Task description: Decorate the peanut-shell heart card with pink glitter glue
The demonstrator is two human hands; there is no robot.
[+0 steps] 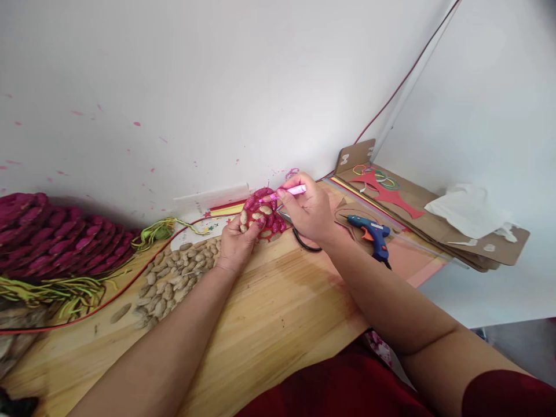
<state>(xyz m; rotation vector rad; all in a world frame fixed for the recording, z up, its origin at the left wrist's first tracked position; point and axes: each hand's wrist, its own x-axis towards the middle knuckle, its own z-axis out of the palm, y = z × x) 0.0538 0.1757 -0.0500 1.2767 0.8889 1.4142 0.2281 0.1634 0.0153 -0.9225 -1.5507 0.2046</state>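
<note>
My left hand [238, 242] is closed on the edge of a small round piece of peanuts [266, 211] on a red backing. Some of its peanuts are coated deep pink, while others are bare tan. In a pinch, my right hand [309, 207] holds a slim paintbrush [297, 190] with a pale pink handle. Its pink tip points left, over the peanuts, but whether it touches them I cannot tell. Loose peanuts [174, 278] lie in a pile beside my left wrist. Scissors [304, 240], partly hidden, rest below my right hand.
Stacked pink peanut pieces [61, 234] stand at the left by the wall, with yellow-green strings [65, 292] beneath. A red cord [117, 298] crosses the wooden table [256, 324]. On the right are a blue glue gun [369, 231], cardboard [434, 223] and white tissue [471, 208].
</note>
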